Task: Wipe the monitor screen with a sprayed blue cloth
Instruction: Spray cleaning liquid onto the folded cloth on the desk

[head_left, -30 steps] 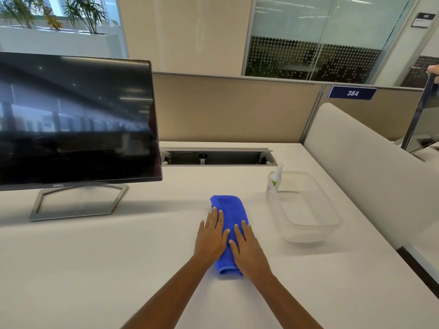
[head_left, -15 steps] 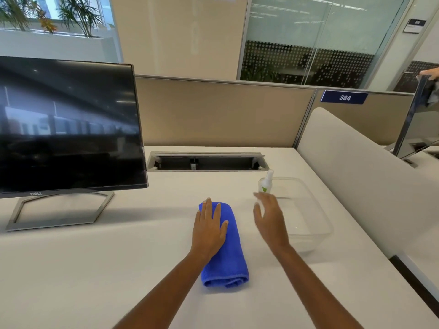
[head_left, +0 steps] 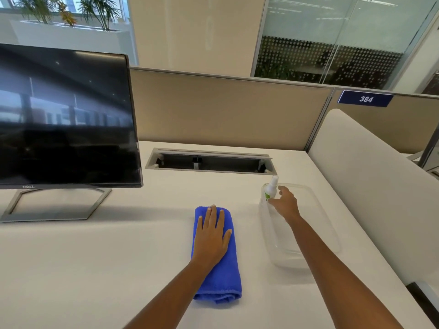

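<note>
- My left hand (head_left: 211, 236) lies with fingers flat on the folded blue cloth (head_left: 223, 276), which sits on the worktop (head_left: 95, 269).
- My right hand (head_left: 286, 205) has its fingers spread and holds nothing. The spray bottle (head_left: 270, 189) is at their tips.
- I judge this the spraying step. Next I need to grip the bottle and aim it at the cloth. The monitor screen (head_left: 64, 119) is well left of my fingers.

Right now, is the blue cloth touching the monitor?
No, the blue cloth lies on the desk under the left hand, away from the monitor.

Office, partitioned desk (head_left: 71, 257) (numbered 384), monitor (head_left: 64, 119), glass walls (head_left: 332, 43)
</note>
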`<action>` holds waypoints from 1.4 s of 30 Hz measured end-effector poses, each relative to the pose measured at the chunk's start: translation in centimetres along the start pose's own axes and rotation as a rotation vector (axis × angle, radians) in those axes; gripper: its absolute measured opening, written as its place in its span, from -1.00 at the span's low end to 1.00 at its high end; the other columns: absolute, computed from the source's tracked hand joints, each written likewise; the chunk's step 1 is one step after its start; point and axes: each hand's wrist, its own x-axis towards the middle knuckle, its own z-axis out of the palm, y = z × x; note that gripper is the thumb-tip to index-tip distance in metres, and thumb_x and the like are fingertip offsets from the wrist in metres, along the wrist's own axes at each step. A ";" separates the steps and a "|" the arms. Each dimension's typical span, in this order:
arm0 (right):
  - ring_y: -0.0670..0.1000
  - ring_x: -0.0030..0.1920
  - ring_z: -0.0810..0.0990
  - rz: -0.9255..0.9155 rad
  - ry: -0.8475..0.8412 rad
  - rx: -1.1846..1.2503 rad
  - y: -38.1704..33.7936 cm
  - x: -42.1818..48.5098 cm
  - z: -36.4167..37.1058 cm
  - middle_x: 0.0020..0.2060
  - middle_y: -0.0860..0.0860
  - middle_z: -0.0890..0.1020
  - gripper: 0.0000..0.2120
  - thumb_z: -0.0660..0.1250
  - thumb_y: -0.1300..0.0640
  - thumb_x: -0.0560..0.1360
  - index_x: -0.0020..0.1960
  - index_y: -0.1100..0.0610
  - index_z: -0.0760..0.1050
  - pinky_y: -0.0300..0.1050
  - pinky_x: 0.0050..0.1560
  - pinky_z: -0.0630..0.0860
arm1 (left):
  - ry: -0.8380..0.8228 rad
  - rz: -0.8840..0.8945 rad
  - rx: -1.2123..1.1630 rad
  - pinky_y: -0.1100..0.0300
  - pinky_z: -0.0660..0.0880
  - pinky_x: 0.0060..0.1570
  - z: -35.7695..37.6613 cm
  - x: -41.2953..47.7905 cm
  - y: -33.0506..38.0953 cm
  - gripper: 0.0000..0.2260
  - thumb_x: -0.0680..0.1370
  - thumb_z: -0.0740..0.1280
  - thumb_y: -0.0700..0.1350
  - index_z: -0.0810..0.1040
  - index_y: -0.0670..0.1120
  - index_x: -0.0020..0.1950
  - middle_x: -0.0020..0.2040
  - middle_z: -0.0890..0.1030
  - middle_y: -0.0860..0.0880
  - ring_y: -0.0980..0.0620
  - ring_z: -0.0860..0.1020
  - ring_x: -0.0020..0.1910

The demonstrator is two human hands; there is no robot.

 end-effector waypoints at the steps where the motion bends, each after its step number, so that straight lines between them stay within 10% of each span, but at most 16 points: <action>1: 0.22 0.34 0.37 -0.001 -0.006 0.019 0.2 0.2 0.1 0.36 0.22 0.38 -0.45 0.36 0.21 0.48 0.40 0.28 0.24 0.04 0.32 0.31 | -0.005 -0.005 0.005 0.02 -0.19 0.49 0.2 0.0 0.0 -0.49 0.62 -0.09 0.08 -0.14 -0.09 0.51 0.55 -0.17 -0.10 -0.06 -0.16 0.53; 15: 0.17 0.08 0.55 -0.210 0.226 0.136 1.4 -0.7 -0.4 0.13 0.23 0.57 -0.59 0.41 0.15 0.44 0.21 0.30 0.41 -0.08 0.06 0.46 | 0.000 0.001 -0.034 0.05 -0.21 0.48 0.4 -0.2 -0.6 -0.49 0.63 -0.08 0.07 -0.15 -0.06 0.51 0.55 -0.16 -0.09 -0.04 -0.16 0.53; 23: -0.01 -0.13 0.51 -0.413 0.393 0.400 -2.5 -4.7 -3.8 -0.08 0.10 0.57 -0.76 0.37 0.24 0.45 0.08 0.27 0.45 -0.59 -0.30 0.36 | -0.004 -0.005 -0.029 0.08 -0.18 0.49 0.0 -1.2 -1.4 -0.48 0.63 -0.07 0.06 -0.17 -0.08 0.51 0.55 -0.15 -0.08 -0.02 -0.16 0.53; 33: -0.39 -0.32 0.51 -0.478 0.062 0.494 -4.1 -11.2 0.6 -0.23 -0.12 0.51 -0.82 0.35 0.24 0.48 0.03 0.11 0.41 -0.53 -0.38 0.42 | 0.040 -0.020 -0.157 0.10 -0.12 0.48 -1.6 -2.5 -1.5 -0.49 0.63 -0.03 0.03 -0.12 -0.10 0.51 0.55 -0.05 -0.07 0.00 -0.10 0.53; 42: -0.13 -0.15 0.54 -0.367 -0.175 0.454 -1.7 -14.3 6.5 -0.12 -0.07 0.58 -0.82 0.36 0.15 0.48 0.05 0.04 0.44 -0.47 -0.21 0.46 | 0.200 -0.168 -0.800 0.09 0.43 0.16 -4.5 -3.0 -0.3 -0.70 0.62 0.05 -0.02 0.40 -0.06 0.29 0.19 0.54 -0.07 -0.06 0.48 0.19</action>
